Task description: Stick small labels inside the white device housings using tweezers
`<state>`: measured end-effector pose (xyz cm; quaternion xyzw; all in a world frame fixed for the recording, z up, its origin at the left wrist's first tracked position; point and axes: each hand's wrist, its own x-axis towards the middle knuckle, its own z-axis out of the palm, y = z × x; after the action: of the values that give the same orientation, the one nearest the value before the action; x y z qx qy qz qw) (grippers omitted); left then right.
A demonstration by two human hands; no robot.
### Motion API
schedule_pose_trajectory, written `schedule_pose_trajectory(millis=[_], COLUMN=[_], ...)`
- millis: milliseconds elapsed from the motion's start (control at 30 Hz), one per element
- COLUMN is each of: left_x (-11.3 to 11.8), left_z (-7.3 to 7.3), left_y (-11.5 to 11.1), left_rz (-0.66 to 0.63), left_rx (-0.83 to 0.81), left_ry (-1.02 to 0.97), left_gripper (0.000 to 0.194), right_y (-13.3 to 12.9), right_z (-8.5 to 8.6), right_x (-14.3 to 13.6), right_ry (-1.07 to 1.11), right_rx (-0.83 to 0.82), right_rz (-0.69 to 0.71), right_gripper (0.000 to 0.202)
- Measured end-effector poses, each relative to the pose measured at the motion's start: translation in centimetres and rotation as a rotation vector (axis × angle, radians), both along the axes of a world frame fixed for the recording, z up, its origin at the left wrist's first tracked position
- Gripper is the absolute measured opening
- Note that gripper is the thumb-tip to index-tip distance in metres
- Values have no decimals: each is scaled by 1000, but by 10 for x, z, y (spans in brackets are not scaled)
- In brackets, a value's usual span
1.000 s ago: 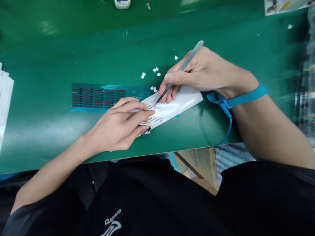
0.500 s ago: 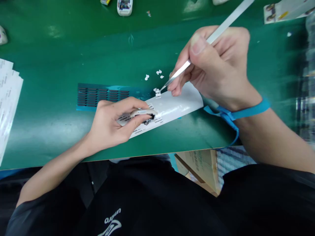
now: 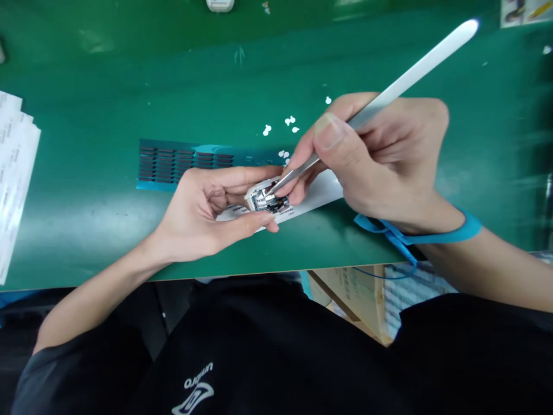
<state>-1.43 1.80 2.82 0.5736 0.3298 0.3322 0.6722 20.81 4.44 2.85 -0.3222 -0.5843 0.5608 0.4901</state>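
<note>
My left hand [image 3: 203, 213] grips a small white electronic device [image 3: 254, 196] by its edges, its open inside with electronic parts turned up. In my right hand [image 3: 375, 155] I hold metal tweezers [image 3: 401, 86] like a pen. Their tip reaches inside the device, where a small printed label [image 3: 262, 202] shows. Whether the tips still pinch the label I cannot tell. Beneath both hands lies a white sticker sheet [image 3: 319, 190] with rows of printed labels, partly covered by my fingers.
Several small white round stickers [image 3: 291, 121] are scattered on the green table [image 3: 194, 98]. A blue film with dark strips [image 3: 173, 164] lies left of them. Stacked label sheets [image 3: 15, 167] sit at the far left. A blue wrist strap [image 3: 444, 227] circles my right wrist; its cord hangs down.
The tweezers have moved from above the sticker sheet down-left into the device, taking a printed label along. My left hand has turned the device from edge-on to open side up.
</note>
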Motion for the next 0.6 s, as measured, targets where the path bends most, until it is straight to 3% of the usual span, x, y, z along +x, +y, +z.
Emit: schedule_pose_trajectory(millis=[600], left_x=[1], left_z=[3], left_y=[-5], left_rz=[17], left_rx=[1], left_ry=[48], left_gripper=[39], right_y=[-1], right_z=[2], right_x=[1], right_ry=[-54], right_rx=[-39], right_rz=[7], right_gripper=[35])
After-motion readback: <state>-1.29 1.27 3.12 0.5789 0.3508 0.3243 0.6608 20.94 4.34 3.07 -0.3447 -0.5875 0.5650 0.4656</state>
